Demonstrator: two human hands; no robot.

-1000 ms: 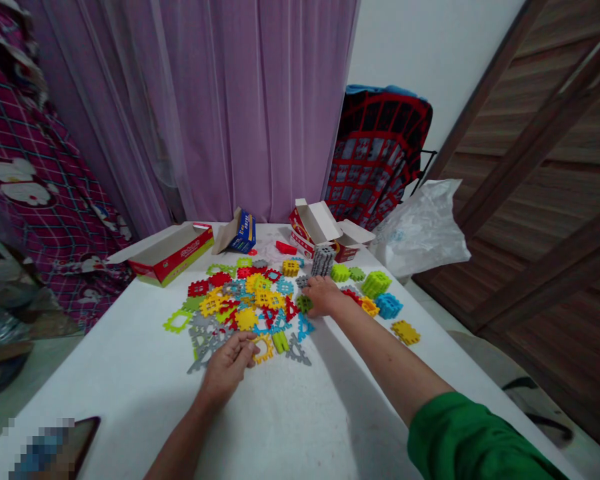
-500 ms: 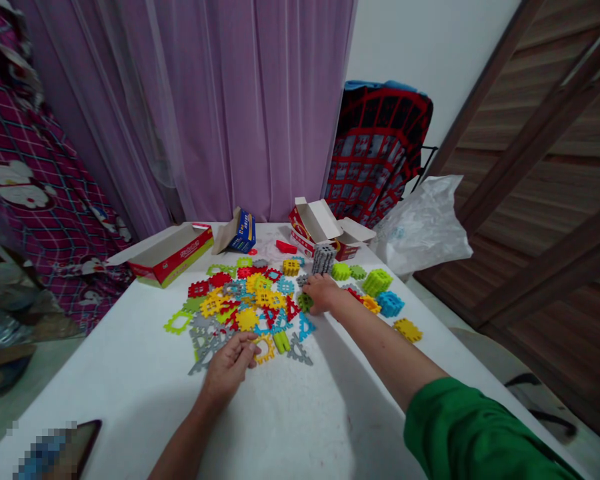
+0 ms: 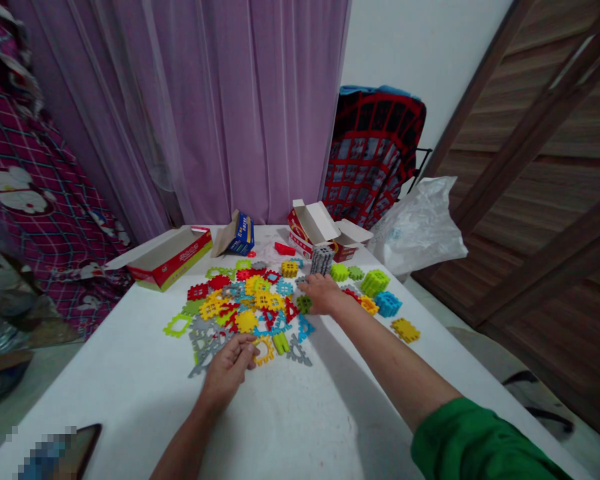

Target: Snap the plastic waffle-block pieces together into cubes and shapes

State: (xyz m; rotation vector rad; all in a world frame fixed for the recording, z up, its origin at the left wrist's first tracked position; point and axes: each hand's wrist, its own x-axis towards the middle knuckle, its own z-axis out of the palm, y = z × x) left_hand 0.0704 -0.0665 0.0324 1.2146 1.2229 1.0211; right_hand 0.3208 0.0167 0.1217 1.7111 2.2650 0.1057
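My left hand [image 3: 230, 367] rests at the near edge of the pile, fingers curled and thumb pressed in. Its fingertips meet the left edge of a yellow frame piece [image 3: 264, 351] lying on the table. Farther out, my right hand [image 3: 322, 295] has its fingers and thumb around a dark green notched piece [image 3: 304, 305], partly covered by the hand. Just behind those fingers stands a tall stack of grey pieces [image 3: 322, 260]. Between and beyond the hands spreads a loose pile of interlocking plastic pieces [image 3: 247, 320] in yellow, red, blue, green and grey.
Right of my forearm sit green [image 3: 375, 283], blue [image 3: 389, 303] and yellow [image 3: 406, 329] stacks. Open cardboard boxes, one red and green [image 3: 173, 263], one blue [image 3: 242, 235] and one red [image 3: 305, 241], line the back. A plastic bag [image 3: 417, 227] hangs at right; a tablet [image 3: 87, 443] lies front left.
The view has shifted slightly. My right hand's fingers reach a little farther left beside the grey stack; my left hand stays at the yellow frame piece.
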